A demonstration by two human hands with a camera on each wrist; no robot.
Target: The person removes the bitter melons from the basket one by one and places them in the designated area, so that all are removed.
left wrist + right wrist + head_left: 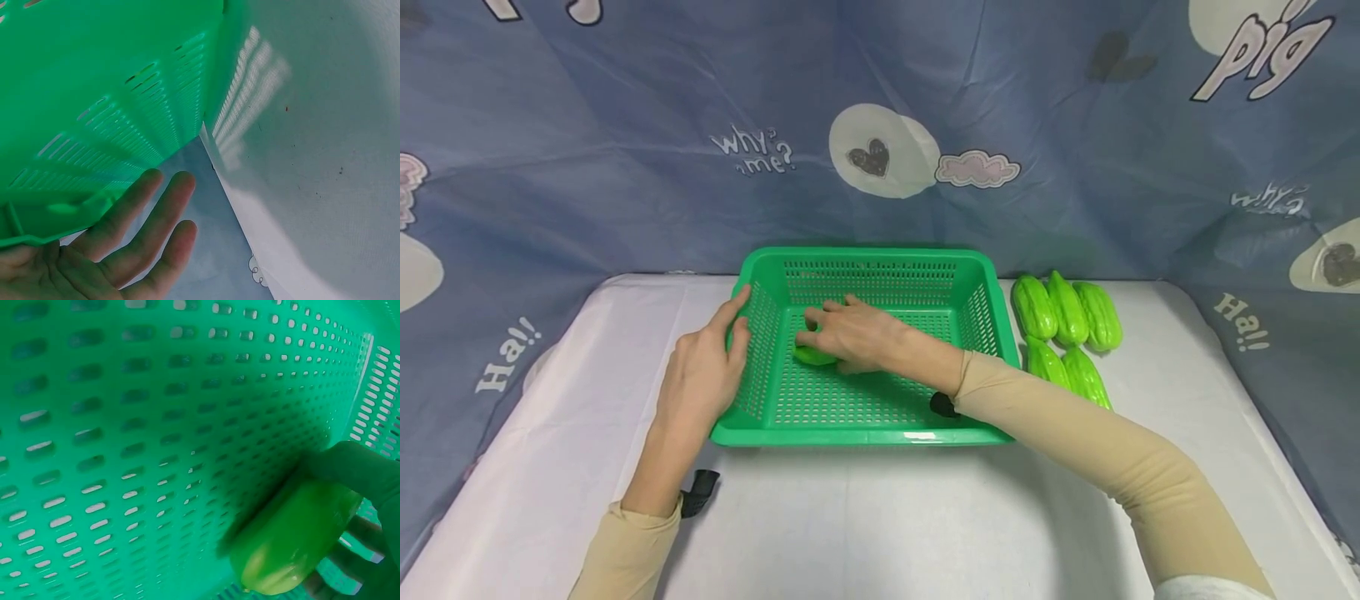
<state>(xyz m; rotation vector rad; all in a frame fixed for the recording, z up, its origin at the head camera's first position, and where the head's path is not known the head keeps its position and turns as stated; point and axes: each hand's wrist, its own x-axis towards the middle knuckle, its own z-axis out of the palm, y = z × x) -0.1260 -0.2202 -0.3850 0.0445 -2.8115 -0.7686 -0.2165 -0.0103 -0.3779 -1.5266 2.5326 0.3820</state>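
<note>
A green plastic basket (865, 437) with slotted walls stands on the white table. Inside it, my right hand (857, 333) grips a green gourd (814, 356) near the left of the basket floor. In the right wrist view the gourd (294, 544) has a yellowish end and lies between the thumb and the fingers, close to the perforated floor. My left hand (703, 371) rests at the basket's left rim. Three of its fingers (150, 228) reach out loosely straight beside the outer wall in the left wrist view; its thumb is hidden there.
Several ridged green gourds (1097, 317) lie in two rows on the table just right of the basket, the nearer ones partly behind the right sleeve (1075, 417). A blue printed cloth (700, 208) hangs behind the table and along its sides.
</note>
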